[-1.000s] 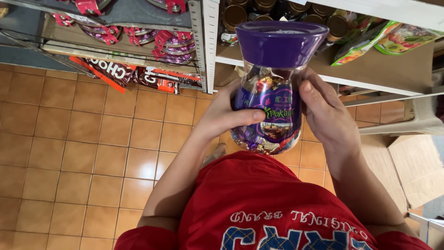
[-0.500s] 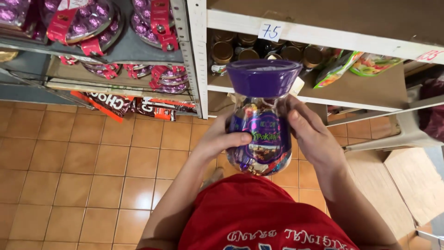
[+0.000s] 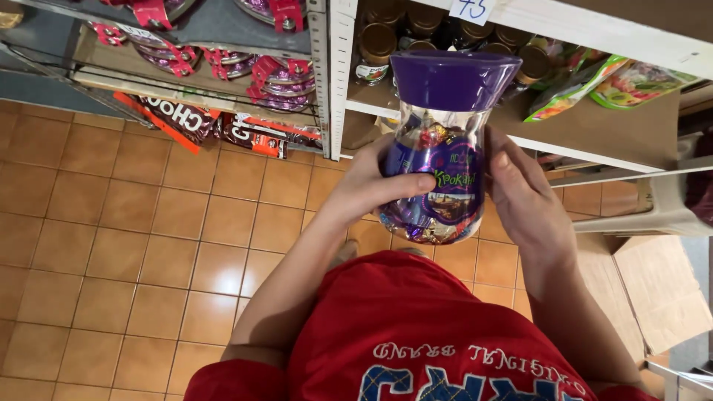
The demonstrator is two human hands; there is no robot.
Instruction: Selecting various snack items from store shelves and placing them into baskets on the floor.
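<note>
One camera sits on my head and looks steeply down past my chest, close on my two hands, with the tiled floor [image 3: 148, 223] below and the shelves [image 3: 594, 119] just ahead along the top edge of the view.

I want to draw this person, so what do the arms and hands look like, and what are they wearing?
Both arms are bare from the short red sleeves of a red T-shirt down. The shirt has white and blue lettering. The left hand and right hand wear no gloves, and no rings or watch are visible.
</note>
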